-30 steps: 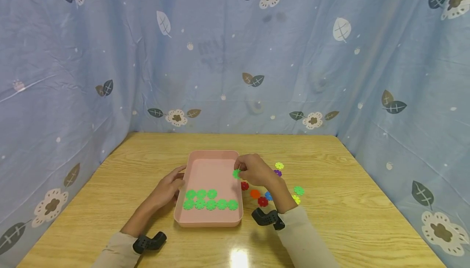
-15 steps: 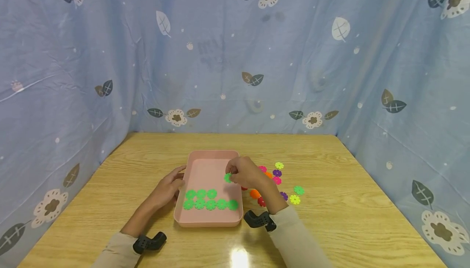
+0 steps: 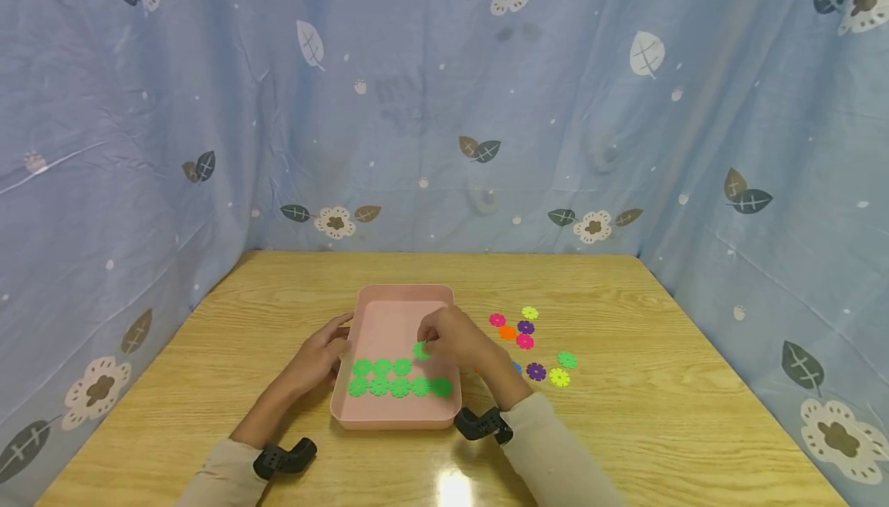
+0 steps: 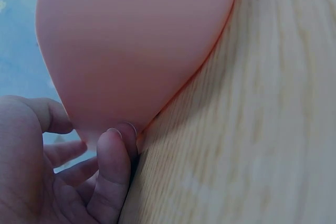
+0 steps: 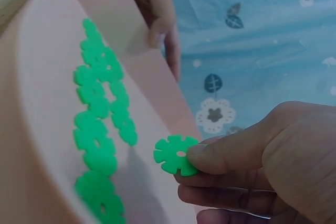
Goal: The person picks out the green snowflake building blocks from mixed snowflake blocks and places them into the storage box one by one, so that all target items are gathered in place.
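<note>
A pink tray (image 3: 394, 327) lies on the wooden table. Inside it, flat green flower-shaped discs (image 3: 382, 366) form two rows near the front. My right hand (image 3: 454, 335) is over the tray's right half. Between thumb and fingers it pinches another green disc (image 5: 170, 157), held just above the tray floor behind the shorter row. At the tray's left side is my left hand (image 3: 321, 353), its fingers (image 4: 113, 156) resting against the outer wall without wrapping round it.
Right of the tray lie loose discs: pink (image 3: 497, 320), orange (image 3: 508, 332), purple (image 3: 535, 371), yellow (image 3: 559, 376) and one green (image 3: 566, 359). My right forearm partly hides others. A blue patterned curtain (image 3: 430, 106) surrounds the table's back and sides.
My right hand has moved left and slightly towards me with the green disc, from the tray's right rim to behind the shorter row. The left hand stays put.
</note>
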The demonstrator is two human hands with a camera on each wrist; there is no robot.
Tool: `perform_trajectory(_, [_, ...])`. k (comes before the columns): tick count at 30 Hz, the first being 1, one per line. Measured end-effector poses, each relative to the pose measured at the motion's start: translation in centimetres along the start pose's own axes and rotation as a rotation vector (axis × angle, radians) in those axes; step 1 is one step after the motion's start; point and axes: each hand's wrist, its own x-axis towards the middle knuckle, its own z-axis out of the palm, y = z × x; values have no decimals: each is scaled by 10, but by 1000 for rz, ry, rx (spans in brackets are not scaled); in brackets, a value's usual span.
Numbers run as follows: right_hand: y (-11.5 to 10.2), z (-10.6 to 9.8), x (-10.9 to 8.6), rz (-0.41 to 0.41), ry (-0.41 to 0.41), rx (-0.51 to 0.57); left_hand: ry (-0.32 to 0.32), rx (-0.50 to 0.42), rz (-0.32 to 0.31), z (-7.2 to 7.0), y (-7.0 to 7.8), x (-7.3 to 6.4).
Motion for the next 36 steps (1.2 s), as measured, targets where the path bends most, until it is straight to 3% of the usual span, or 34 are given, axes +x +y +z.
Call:
perform_trajectory(12, [-3,12,-2,117,-50,-48,-2,-6,0,0,-1,1])
perform_trajectory(23, [-2,21,-2,101,-45,-248,-4,-6,-3,1,-1,-1])
perform_trajectory(36, [-6,24,-2,94,-32,-346,-11,-4,4,0,-2,0])
